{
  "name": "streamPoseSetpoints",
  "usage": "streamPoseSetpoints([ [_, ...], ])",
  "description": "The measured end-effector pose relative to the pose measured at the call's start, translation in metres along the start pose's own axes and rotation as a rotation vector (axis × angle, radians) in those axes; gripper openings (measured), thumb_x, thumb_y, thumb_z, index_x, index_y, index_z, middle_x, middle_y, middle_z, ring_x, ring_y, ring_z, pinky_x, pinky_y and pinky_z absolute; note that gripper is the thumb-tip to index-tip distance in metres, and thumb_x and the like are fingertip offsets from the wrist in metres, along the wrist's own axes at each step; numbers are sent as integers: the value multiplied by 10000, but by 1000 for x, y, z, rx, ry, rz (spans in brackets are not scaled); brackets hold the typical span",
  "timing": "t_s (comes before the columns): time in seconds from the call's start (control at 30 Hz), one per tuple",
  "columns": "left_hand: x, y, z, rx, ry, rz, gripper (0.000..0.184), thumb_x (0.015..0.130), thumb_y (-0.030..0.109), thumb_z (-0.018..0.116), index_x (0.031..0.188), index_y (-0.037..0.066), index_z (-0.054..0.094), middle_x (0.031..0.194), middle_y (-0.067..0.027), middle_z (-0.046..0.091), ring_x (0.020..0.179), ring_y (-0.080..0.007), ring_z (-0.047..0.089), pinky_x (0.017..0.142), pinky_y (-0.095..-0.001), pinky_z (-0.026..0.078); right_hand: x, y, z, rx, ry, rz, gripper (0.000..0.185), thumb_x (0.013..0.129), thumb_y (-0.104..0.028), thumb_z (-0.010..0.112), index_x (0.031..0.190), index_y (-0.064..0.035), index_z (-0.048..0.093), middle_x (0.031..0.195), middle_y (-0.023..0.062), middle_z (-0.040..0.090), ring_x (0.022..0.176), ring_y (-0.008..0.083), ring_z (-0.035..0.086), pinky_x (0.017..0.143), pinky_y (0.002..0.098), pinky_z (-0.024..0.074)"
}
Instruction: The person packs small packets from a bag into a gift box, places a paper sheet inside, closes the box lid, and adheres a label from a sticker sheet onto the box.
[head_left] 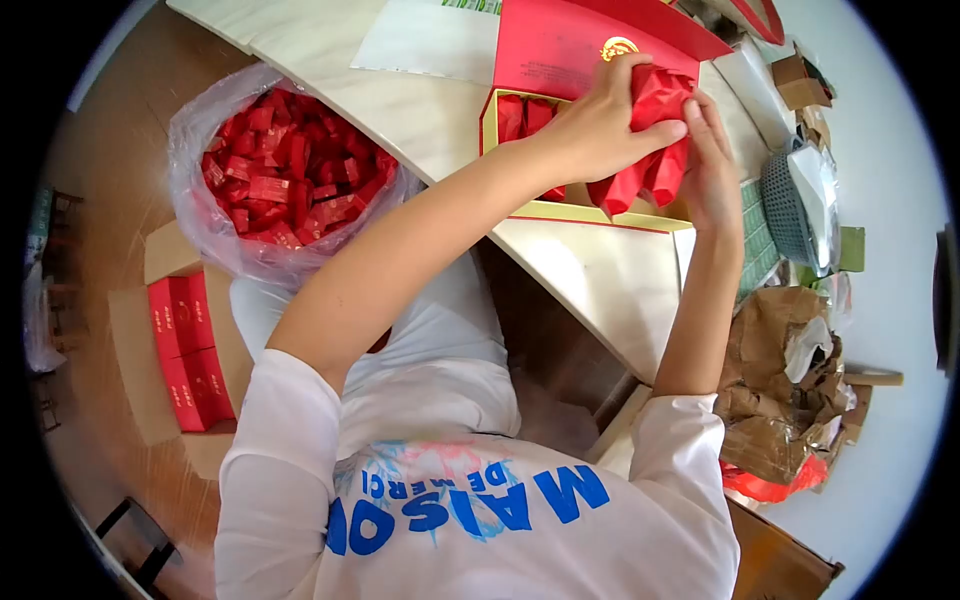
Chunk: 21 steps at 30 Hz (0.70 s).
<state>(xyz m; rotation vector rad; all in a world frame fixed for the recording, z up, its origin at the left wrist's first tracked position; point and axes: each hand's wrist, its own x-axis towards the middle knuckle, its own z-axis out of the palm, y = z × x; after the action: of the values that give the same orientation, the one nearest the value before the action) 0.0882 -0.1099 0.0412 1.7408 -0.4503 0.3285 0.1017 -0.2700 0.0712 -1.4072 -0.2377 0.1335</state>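
Observation:
My left hand (pixel 605 125) is closed around a bunch of shiny red foil packets (pixel 660 95), its thumb across their front. From the other side, my right hand (pixel 712 165) presses its fingers against the same packets. Both hands are over an open red gift box (pixel 600 217) with a yellow inner rim, and the packets' lower ends hang in or just above its right part. More red packets (pixel 525 118) stand in the box's left part. Behind them, the raised lid (pixel 560 45) carries a gold emblem. How many packets I hold is hidden by my fingers.
To the left, a clear plastic bag (pixel 195 215) is full of small red packets. Below it, a cardboard carton (pixel 135 350) contains red boxes (pixel 190 350). A white sheet (pixel 430 35) lies on the pale table (pixel 560 270). At right are a grey-blue basket (pixel 790 210) and crumpled brown paper (pixel 775 380).

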Motion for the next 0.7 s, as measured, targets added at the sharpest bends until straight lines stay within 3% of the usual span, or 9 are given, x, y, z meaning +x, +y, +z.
streamPoseSetpoints([
  [0.1, -10, -15, -3, 286, 8, -52, 751, 841, 540, 577, 1303, -3, 339, 1263, -235, 419, 1225, -367, 402, 1020, -442, 345, -3, 20, 5, 22, 42, 52, 348, 951, -224, 539, 1251, -54, 487, 1148, 30, 568, 1067, 118, 539, 904, 257, 434],
  [0.17, -14, -24, -9, 594, 156, 73, 705, 830, 531, 576, 1111, -110, 492, 1149, -251, 465, 1066, -370, 465, 945, -443, 380, 2, 34, 5, -85, -42, 73, 348, 936, -267, 564, 1215, -63, 527, 1105, 22, 580, 1029, 100, 534, 874, 235, 430],
  [0.2, -18, -27, -11, 618, 146, 53, 718, 830, 557, 557, 1039, -130, 532, 1098, -230, 498, 1024, -338, 464, 914, -441, 380, 1, 38, 8, -189, 20, 68, 320, 922, -292, 580, 1156, -73, 567, 1053, 9, 588, 988, 81, 531, 852, 219, 423],
  [0.3, -27, -25, -17, 642, 67, -25, 687, 833, 550, 555, 999, -116, 553, 1032, -202, 534, 1018, -327, 470, 889, -426, 388, -6, 39, 15, -205, -2, 56, 294, 920, -297, 581, 1115, -77, 577, 1015, -3, 587, 943, 77, 537, 834, 218, 423],
  [0.43, -26, -30, -14, 513, 157, -40, 463, 878, 485, 545, 1010, 43, 585, 1001, -153, 573, 1010, -332, 498, 887, -421, 380, -5, 42, 15, -276, -29, 31, 294, 917, -313, 581, 1071, -63, 582, 976, -5, 587, 901, 69, 531, 819, 215, 417],
  [0.7, -20, -31, -20, 492, 127, -45, 407, 900, 437, 522, 945, 43, 612, 920, -137, 604, 925, -328, 547, 834, -440, 401, -11, 35, 24, -362, -13, 1, 300, 923, -293, 572, 1080, -38, 594, 1001, 23, 601, 943, 85, 523, 850, 216, 410],
])
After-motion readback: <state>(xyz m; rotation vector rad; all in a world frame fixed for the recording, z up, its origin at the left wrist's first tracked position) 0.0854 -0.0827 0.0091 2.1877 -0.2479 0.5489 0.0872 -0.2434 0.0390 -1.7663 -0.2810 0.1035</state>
